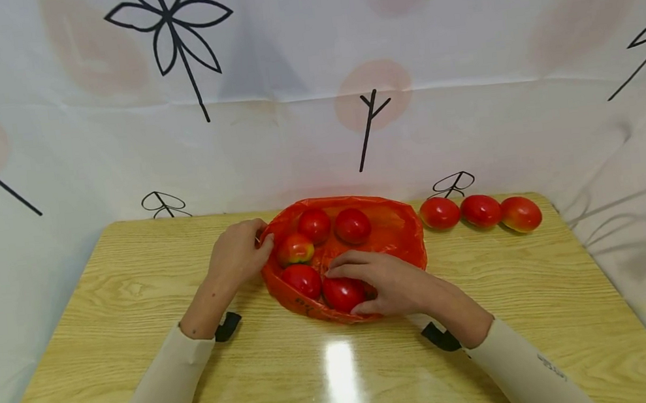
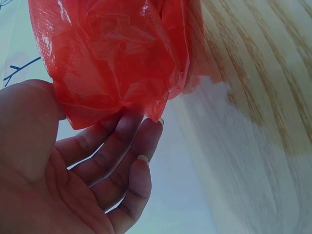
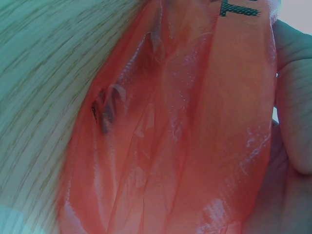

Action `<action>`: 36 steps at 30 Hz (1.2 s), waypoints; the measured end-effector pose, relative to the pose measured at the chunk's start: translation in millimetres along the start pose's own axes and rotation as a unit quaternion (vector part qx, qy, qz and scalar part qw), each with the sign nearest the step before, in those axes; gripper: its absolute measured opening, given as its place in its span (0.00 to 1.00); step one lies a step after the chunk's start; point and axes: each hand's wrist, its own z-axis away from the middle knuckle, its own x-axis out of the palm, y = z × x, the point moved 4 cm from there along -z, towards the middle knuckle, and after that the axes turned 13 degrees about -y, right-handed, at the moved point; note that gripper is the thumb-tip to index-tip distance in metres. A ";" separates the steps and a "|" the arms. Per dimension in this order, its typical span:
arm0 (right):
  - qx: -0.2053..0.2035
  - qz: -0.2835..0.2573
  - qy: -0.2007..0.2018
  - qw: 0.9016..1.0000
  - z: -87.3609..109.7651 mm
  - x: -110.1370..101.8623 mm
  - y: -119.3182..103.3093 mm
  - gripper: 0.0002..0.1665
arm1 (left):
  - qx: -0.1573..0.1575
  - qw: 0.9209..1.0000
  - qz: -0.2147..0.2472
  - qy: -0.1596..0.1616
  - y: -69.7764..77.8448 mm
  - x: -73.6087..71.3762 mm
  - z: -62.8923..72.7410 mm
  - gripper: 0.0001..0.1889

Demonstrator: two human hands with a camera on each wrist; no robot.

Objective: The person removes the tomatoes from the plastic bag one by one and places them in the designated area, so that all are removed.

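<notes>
A red plastic bag point(image 1: 393, 223) lies wide open on the table, with several glossy red apples inside. My left hand point(image 1: 238, 253) pinches the bag's left rim between thumb and fingers; the left wrist view shows the crumpled bag edge point(image 2: 117, 63) there. Inside the front of the bag, my right hand point(image 1: 393, 281) grips an apple point(image 1: 343, 296), thumb at the near side and fingers over the top. Beside it sits another apple point(image 1: 302, 281), and a yellow-patched apple point(image 1: 295, 249) is behind that one. In the right wrist view, the bag wall point(image 3: 161, 146) hides the fingertips.
Three more apples stand in a row right of the bag: a left one point(image 1: 440, 213), a middle one point(image 1: 481, 211) and a right one point(image 1: 521, 214). The wooden table point(image 1: 132, 300) ends at a patterned white cloth point(image 1: 305, 144) behind.
</notes>
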 end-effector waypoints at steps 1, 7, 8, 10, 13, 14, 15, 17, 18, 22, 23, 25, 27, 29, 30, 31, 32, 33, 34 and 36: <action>-0.001 0.000 0.000 1.000 -0.1 0.1 -0.2 0.38 | 0.000 1.000 0.000 0.000 0.0 -0.1 0.1 0.11; -0.003 0.002 -0.001 1.000 -0.3 0.4 -0.6 0.37 | -0.001 1.000 0.000 0.001 0.1 -0.4 0.3 0.11; -0.002 0.001 -0.001 1.000 -0.3 0.6 -0.6 0.37 | -0.001 1.000 -0.001 0.002 0.1 -0.3 0.2 0.11; -0.001 -0.002 -0.003 1.000 -0.4 0.8 -0.5 0.37 | -0.001 1.000 -0.001 0.002 0.0 -0.1 0.1 0.11; -0.002 -0.006 -0.002 1.000 -0.6 0.8 -0.8 0.37 | 0.000 1.000 -0.002 0.002 -0.2 -0.1 0.2 0.11; -0.003 -0.007 -0.002 1.000 -0.6 0.8 -0.8 0.37 | 0.000 1.000 -0.002 0.002 -0.2 -0.1 0.2 0.11; -0.004 -0.008 -0.002 1.000 -0.6 0.7 -0.9 0.37 | 0.000 1.000 -0.002 0.002 -0.2 -0.2 0.2 0.11; -0.005 -0.008 0.000 1.000 -0.6 0.6 -1.0 0.37 | -0.001 1.000 -0.003 0.002 -0.1 -0.3 0.2 0.11; -0.005 -0.009 0.000 1.000 -0.6 0.6 -1.1 0.37 | -0.001 1.000 -0.003 0.002 -0.1 -0.3 0.2 0.11; -0.007 -0.009 0.003 1.000 -0.2 0.7 -1.1 0.37 | -0.003 1.000 -0.001 0.001 -0.3 0.0 0.0 0.11; -0.007 -0.009 0.003 1.000 -0.2 0.8 -1.1 0.37 | -0.003 1.000 0.000 0.001 -0.4 0.0 0.1 0.11; -0.007 -0.011 0.004 1.000 -0.3 1.0 -1.0 0.37 | -0.004 1.000 0.000 0.000 -0.5 -0.2 0.2 0.11; -0.008 -0.012 0.005 1.000 -0.4 1.1 -1.0 0.37 | -0.004 1.000 0.001 0.000 -0.5 -0.3 0.2 0.11; -0.007 -0.014 0.005 1.000 -0.4 1.2 -1.1 0.36 | -0.003 1.000 0.001 -0.001 -0.4 -0.2 0.1 0.11; -0.007 -0.015 0.005 1.000 -0.3 1.1 -1.1 0.36 | -0.002 1.000 0.001 -0.001 -0.4 -0.1 0.0 0.11; -0.006 -0.016 0.006 1.000 -0.1 0.9 -1.2 0.36 | -0.002 1.000 0.002 -0.002 -0.4 0.0 -0.1 0.11; -0.004 -0.018 0.007 1.000 0.3 0.6 -1.2 0.36 | -0.002 1.000 0.001 -0.002 -0.4 0.1 -0.2 0.11; -0.002 -0.021 0.008 1.000 0.8 0.2 -1.1 0.36 | -0.002 1.000 0.001 -0.003 -0.6 0.2 -0.4 0.10; 0.000 -0.024 0.010 1.000 1.4 -0.6 -1.0 0.37 | -0.001 1.000 0.000 -0.003 -0.7 0.2 -0.5 0.10; 0.004 -0.029 0.015 0.999 2.4 -2.0 -0.7 0.37 | -0.001 1.000 0.000 -0.003 -0.9 0.2 -0.6 0.10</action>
